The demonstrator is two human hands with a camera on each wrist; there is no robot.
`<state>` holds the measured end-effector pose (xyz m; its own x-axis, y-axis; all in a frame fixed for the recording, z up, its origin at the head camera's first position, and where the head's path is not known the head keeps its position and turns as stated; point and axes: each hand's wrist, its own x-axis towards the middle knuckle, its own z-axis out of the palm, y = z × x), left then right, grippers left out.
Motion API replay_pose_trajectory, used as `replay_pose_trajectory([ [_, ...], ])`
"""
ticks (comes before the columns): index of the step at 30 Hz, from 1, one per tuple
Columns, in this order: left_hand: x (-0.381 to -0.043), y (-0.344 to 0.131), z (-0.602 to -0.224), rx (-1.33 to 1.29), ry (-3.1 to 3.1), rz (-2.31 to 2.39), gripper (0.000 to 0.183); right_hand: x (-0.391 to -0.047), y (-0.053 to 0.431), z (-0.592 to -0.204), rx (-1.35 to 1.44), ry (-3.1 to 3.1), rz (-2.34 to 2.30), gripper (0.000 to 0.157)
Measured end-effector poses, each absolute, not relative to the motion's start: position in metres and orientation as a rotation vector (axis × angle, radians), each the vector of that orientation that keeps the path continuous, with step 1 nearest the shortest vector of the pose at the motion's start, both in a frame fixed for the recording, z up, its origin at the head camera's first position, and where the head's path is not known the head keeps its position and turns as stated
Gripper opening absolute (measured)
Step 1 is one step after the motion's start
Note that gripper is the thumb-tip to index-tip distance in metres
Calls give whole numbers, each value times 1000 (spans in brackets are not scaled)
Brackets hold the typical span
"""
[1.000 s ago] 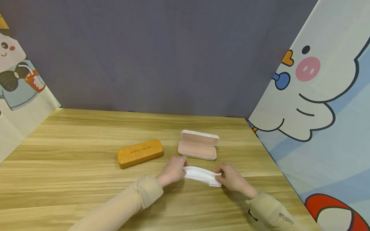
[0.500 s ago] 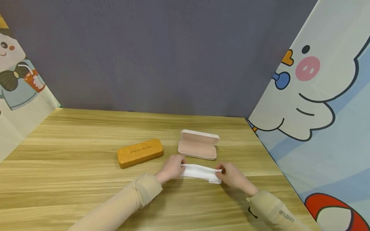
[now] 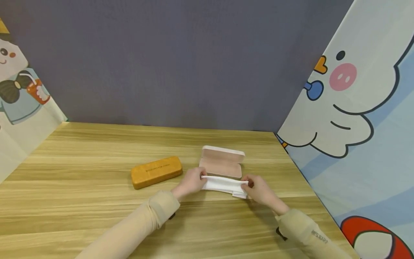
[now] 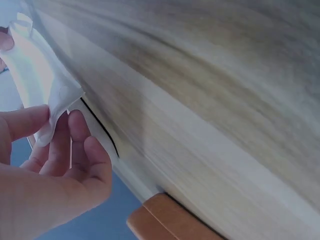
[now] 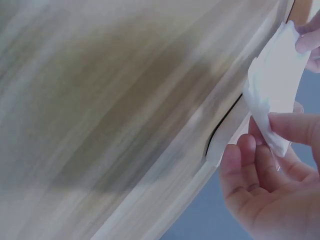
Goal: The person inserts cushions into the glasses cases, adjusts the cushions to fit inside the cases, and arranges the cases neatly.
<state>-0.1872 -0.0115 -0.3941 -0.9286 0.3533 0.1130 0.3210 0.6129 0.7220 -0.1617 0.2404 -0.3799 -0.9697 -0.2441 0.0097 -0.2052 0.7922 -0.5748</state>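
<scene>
A folded white cloth is stretched as a strip between both hands, close in front of an open glasses case with a white shell and pale pink lining. My left hand pinches the cloth's left end; in the left wrist view its thumb presses on top and the fingers curl beneath. At the other end, my right hand pinches the cloth between thumb and fingers, as the right wrist view confirms. A small folded flap hangs near that right end. In the head view, the cloth overlaps the case's front edge.
Left of the open case lies a closed orange glasses case with dark lettering. Both stand on a wood-grain table. A grey panel rises behind, and a cartoon-printed sheet borders the right side.
Both hands have carried the cloth forward, away from the body and nearer the open case. The left hand has also drifted slightly left. The two cases stay where they were.
</scene>
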Motion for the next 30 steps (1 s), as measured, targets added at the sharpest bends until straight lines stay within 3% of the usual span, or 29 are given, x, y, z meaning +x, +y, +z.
replay_pose_trajectory([
  [16,-202,-16,-387,547,2737,1361,6,-176,239,-367,-351,2973,-943,17],
  [30,-221,-5,-389,366,2774,1459,10,-193,236,-363,-278,2981,-994,24],
])
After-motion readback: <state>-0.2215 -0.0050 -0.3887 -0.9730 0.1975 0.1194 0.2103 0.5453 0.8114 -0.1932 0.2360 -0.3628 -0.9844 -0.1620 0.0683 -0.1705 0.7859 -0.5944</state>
